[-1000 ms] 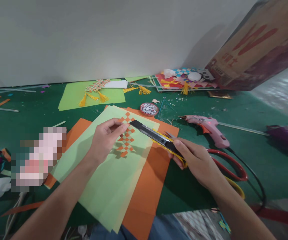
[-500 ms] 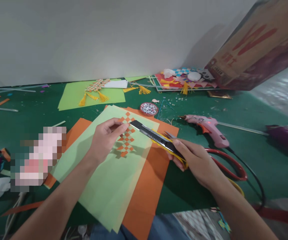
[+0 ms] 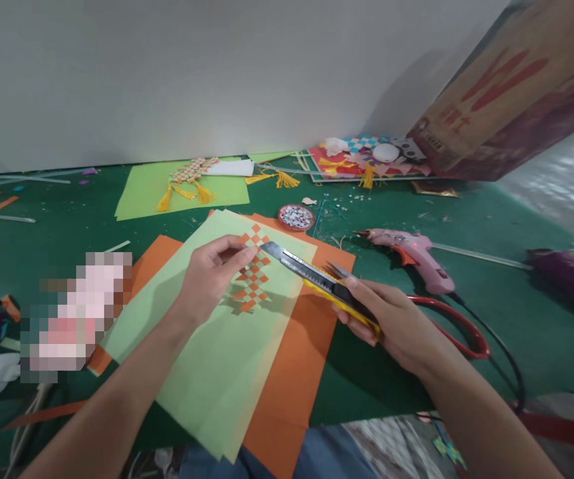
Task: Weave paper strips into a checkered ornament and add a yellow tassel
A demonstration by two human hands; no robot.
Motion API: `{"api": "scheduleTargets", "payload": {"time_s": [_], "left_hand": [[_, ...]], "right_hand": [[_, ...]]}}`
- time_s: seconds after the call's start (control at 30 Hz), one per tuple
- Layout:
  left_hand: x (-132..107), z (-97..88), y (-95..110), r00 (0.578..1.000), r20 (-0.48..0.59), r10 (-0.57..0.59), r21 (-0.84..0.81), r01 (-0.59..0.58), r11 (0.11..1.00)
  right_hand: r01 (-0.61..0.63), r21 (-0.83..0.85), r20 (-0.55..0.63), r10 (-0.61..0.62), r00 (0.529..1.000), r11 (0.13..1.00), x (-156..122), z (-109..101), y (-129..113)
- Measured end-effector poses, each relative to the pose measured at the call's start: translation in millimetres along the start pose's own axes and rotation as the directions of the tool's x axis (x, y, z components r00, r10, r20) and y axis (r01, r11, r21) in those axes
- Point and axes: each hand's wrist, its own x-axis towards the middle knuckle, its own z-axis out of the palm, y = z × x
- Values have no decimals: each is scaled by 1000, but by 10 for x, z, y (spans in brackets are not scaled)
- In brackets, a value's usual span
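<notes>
Between thumb and fingers, my left hand [image 3: 217, 276] pinches the left edge of a woven paper strip [image 3: 254, 273], checkered orange and pale green. The strip is held upright over pale green paper sheets [image 3: 207, 372], which lie on orange sheets [image 3: 287, 399]. My right hand [image 3: 381, 313] is wrapped round a yellow and black box cutter [image 3: 321, 279]. Its blade points up and left, with the tip close to the strip's right edge; whether they touch I cannot tell. Scissors with red handles [image 3: 476, 339] lie under and beside my right hand.
A pink glue gun [image 3: 416, 253] with a glue stick and cord lies right. Behind the sheets is a small round dish of beads [image 3: 296, 217]. Tasselled woven pieces [image 3: 194, 171] lie at the back on green paper. A large paper bag [image 3: 506, 100] stands back right.
The box cutter has turned slightly in my right hand, and its blade tip has shifted a little to the right. My left hand and the strip are nearly still.
</notes>
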Motion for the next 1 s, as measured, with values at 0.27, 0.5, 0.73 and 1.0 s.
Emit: {"api": "scheduleTargets", "payload": {"time_s": [0.27,0.5,0.73,1.0], "left_hand": [[-1,-3,9,1000,-10,-9,-6,9,1000],[5,3,23,1000,-21,-22,1,22,1000],[16,-31,27,997,-75,-2,36,5,999],[1,-55,28,994,-105,19,85,-10,996]], "right_hand": [[-7,17,10,7,1000,1000,8,-2,4],[-13,40,36,11,999,999,12,-22,48],[87,-143,-132,-106,985,986,12,1,15],[209,-582,-207,-392,896,786,54,43,143]]}}
